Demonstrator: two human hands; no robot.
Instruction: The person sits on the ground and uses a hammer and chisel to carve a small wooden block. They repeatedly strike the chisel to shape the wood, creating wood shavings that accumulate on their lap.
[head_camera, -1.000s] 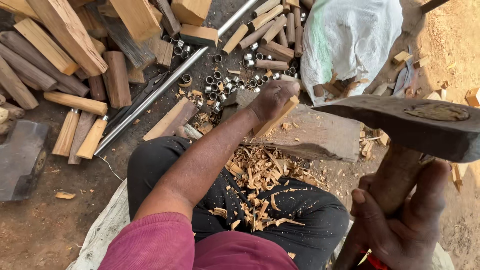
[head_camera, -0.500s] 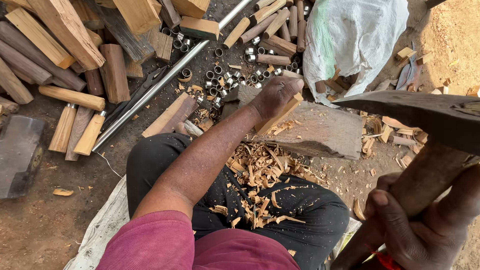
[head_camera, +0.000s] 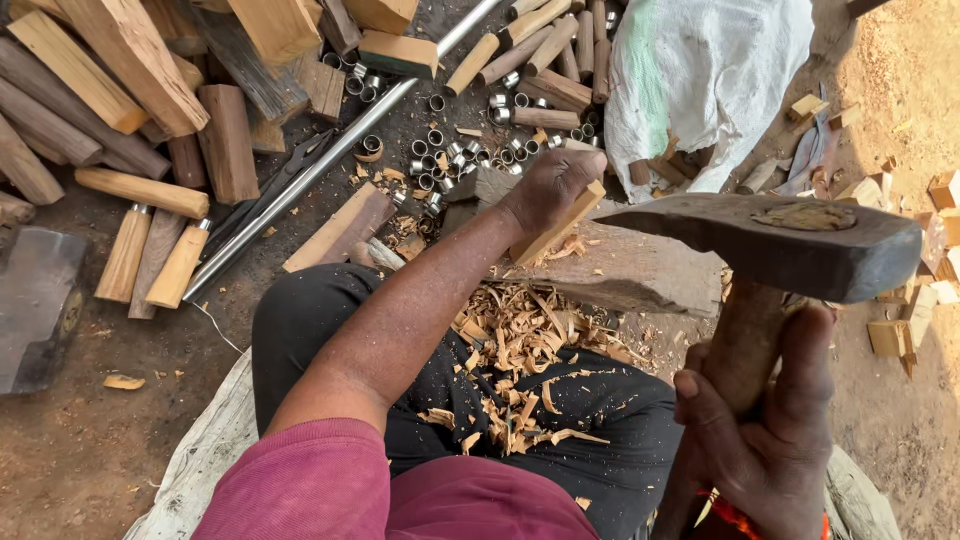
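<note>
My left hand grips a pale squared wooden stick and holds it slanted on a rough wooden chopping block. My right hand is closed around the wooden handle of a dark iron axe, raised close to the camera with its blade pointing left, above and to the right of the stick. Pale wood shavings lie over my lap and black trousers.
Several small metal rings are scattered beyond the block. A long metal rod runs diagonally. Wooden billets and finished handles are piled at left, more sticks at top. A white sack and small wood offcuts lie right.
The axe in my right hand has moved left and nearer the stick. My left hand stays on the stick at the block.
</note>
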